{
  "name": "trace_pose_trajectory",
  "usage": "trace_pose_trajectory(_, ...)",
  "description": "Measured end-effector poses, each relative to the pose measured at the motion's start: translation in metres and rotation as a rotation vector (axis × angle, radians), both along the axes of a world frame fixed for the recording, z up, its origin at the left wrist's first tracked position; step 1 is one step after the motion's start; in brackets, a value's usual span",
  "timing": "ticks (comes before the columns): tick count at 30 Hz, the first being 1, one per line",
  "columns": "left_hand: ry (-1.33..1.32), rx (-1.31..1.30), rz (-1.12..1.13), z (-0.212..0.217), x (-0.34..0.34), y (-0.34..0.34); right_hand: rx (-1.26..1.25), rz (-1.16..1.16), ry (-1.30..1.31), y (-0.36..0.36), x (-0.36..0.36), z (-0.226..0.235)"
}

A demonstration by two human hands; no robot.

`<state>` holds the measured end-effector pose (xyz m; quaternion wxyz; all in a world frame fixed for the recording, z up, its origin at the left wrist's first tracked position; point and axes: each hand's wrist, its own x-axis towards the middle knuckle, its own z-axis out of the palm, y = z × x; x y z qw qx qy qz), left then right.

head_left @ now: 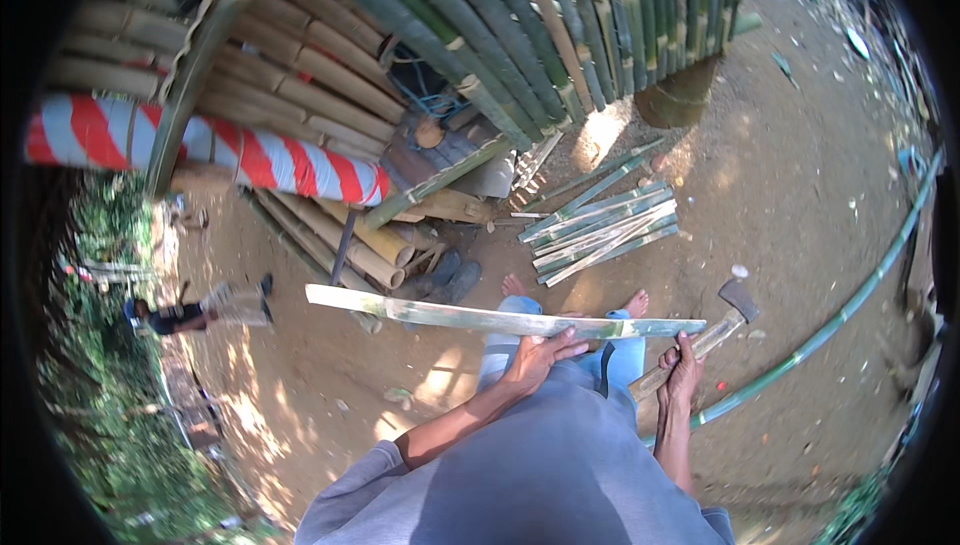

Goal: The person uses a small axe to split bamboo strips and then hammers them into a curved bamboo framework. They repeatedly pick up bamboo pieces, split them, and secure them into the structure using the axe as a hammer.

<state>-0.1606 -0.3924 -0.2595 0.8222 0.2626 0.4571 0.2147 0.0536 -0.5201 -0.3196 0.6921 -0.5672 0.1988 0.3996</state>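
A long split bamboo strip (450, 318), pale at its left end and green toward the right, lies crosswise in front of my body. My left hand (540, 359) is closed on its near edge, right of its middle, with fingers along it. My right hand (682, 373) is wrapped round the wooden handle of an axe (712, 335), whose dark metal head points up and right. A finger or thumb of that hand touches the strip's right end. Where the handle passes behind the right hand, it is hidden.
A pile of split bamboo pieces (605, 230) lies on the dirt ahead. Behind it stand a green bamboo-pole structure (560, 25) and a red-and-white wrapped pole (215, 145). A long green bamboo pole (830, 330) curves along the right. Another person (195, 313) is far left.
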Motion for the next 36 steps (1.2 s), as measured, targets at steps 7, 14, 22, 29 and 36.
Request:
trace_pose_trajectory(7, -0.248, -0.126, 0.189, 0.012, -0.01, -0.078, 0.173, 0.278, -0.219, 0.029, 0.044, 0.057)
trace_pose_trajectory(14, -0.144, 0.005, 0.097, 0.03, -0.07, -0.129, 0.344, 0.498, -0.477, 0.065, -0.023, 0.132)
trace_pose_trajectory(22, 0.397, 1.02, 0.24, 0.027, -0.073, -0.122, 0.266, 0.951, -0.722, 0.007, -0.14, 0.157)
trace_pose_trajectory(29, 0.059, 0.759, 0.212, -0.012, -0.064, -0.166, 0.355, 1.041, -0.974, -0.059, -0.156, 0.156)
trace_pose_trajectory(36, 0.219, 0.851, 0.423, 0.063, -0.135, -0.181, 0.111, 1.369, -1.065, -0.068, -0.136, 0.161)
